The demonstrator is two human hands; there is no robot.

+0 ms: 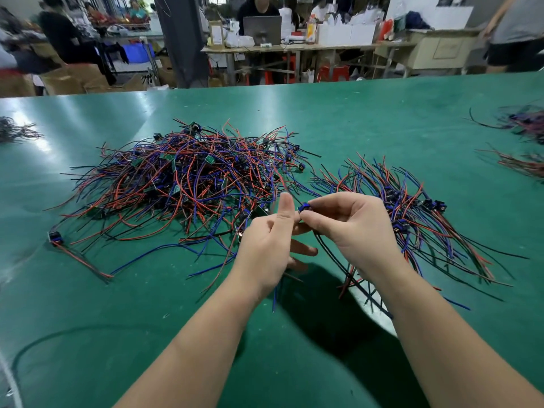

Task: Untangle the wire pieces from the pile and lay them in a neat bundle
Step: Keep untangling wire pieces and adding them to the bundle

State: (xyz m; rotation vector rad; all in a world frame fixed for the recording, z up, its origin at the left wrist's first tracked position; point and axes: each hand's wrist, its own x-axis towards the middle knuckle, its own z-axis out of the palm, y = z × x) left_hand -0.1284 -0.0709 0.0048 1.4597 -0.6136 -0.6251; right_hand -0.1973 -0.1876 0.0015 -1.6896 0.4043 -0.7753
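Note:
A tangled pile of red, blue and black wire pieces [188, 184] with small blue connectors lies on the green table [88, 304] ahead of me. To its right sits a sorted bundle [418, 213], its connectors grouped together. My right hand [353, 228] pinches the blue connector [304, 207] of one wire piece just above the table; its black, red and blue wires hang down under my palm. My left hand [265, 245] is raised beside it with the thumb up and fingers loosely spread near those wires; whether it holds a wire I cannot tell.
A single wire piece with a blue connector [56, 237] lies apart at the left. More wire heaps lie at the far right [524, 125] and far left [14, 131] edges. A dark cable [59, 337] curves along the near left. People and benches stand beyond the table.

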